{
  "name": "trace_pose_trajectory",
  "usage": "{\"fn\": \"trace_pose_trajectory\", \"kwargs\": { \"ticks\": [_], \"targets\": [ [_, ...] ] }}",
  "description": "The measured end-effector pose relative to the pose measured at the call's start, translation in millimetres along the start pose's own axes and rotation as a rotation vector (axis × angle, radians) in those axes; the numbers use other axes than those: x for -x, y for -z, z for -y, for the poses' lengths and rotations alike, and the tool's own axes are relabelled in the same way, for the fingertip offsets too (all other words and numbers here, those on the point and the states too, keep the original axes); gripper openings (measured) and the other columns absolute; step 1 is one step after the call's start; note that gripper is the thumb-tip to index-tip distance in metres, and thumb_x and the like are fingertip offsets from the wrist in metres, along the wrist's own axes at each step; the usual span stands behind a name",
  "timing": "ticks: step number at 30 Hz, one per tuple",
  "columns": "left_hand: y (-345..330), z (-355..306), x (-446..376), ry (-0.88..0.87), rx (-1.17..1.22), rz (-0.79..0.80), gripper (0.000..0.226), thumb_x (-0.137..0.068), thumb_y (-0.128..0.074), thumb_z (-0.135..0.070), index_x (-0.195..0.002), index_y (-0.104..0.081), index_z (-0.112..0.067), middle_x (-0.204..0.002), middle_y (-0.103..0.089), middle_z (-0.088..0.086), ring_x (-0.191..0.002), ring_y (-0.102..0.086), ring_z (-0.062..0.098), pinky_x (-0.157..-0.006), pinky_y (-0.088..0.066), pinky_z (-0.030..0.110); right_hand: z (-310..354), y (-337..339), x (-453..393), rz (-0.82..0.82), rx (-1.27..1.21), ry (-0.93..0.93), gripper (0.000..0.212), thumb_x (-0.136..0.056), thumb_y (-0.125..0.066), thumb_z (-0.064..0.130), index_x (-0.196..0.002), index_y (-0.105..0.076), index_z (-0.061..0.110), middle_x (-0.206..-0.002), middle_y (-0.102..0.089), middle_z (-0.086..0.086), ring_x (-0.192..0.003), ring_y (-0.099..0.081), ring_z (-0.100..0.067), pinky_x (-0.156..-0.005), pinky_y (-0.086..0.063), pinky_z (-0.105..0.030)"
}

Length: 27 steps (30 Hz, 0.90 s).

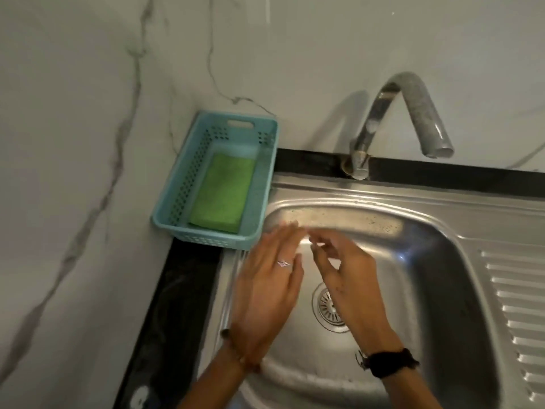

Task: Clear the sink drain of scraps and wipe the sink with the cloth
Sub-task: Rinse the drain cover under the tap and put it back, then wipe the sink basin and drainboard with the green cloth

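Now both hands hover over the sink (413, 208), just above the drain (326, 308). Left hand (267, 290) flat with straight fingers; right hand (348, 276) loosely curled, apparently empty, probably shedding scraps.

Dim, soft indoor light
Glare is streaking the sink (442, 261); both hands are blurring; edges are bending.

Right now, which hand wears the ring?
The left hand: a silver ring sits on one finger. The right hand shows none, only a black wristband.
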<state>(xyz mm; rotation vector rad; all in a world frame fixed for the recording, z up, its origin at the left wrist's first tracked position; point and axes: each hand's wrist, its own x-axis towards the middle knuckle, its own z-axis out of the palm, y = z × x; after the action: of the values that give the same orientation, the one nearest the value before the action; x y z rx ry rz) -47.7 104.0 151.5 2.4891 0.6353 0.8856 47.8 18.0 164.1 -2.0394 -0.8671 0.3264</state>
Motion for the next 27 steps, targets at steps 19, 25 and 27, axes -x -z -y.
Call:
{"fn": "trace_pose_trajectory", "kwargs": {
  "ticks": [19, 25, 27],
  "targets": [
    [52, 128, -53, 0.353, -0.296, 0.142, 0.035, -0.095, -0.038, -0.01, -0.128, -0.05, -0.008, -0.126, -0.06, 0.01, -0.119, -0.052, 0.02, -0.114, -0.008, 0.024, 79, -139, -150, 0.364, 0.055, -0.345, 0.049, -0.083, -0.058, 0.0, -0.125, -0.033, 0.004, -0.136, -0.032, -0.022, -0.115, -0.048, -0.038, -0.095, -0.043, -0.037],
    [82, 92, -73, 0.749, 0.669, -0.085, 0.034, -0.091, -0.049, -0.038, -0.122, -0.05, -0.026, -0.126, -0.057, -0.002, -0.117, -0.053, 0.016, -0.101, -0.044, 0.042, 134, -76, -133, 0.29, -0.366, 0.001, 0.052, -0.078, -0.06, -0.004, -0.12, -0.037, 0.017, -0.094, -0.059, -0.003, -0.087, -0.062, -0.021, -0.08, -0.053, -0.034],
    [94, 67, -79, 0.801, 0.907, -0.117, 0.045, -0.084, -0.048, -0.054, -0.122, -0.053, -0.032, -0.121, -0.061, -0.007, -0.112, -0.057, 0.011, -0.086, -0.051, 0.038, 150, -50, -117, 0.331, -0.329, 0.185, 0.057, -0.078, -0.064, -0.001, -0.12, -0.035, 0.024, -0.089, -0.058, 0.01, -0.073, -0.059, -0.007, -0.067, -0.051, -0.016]
  ]
}}
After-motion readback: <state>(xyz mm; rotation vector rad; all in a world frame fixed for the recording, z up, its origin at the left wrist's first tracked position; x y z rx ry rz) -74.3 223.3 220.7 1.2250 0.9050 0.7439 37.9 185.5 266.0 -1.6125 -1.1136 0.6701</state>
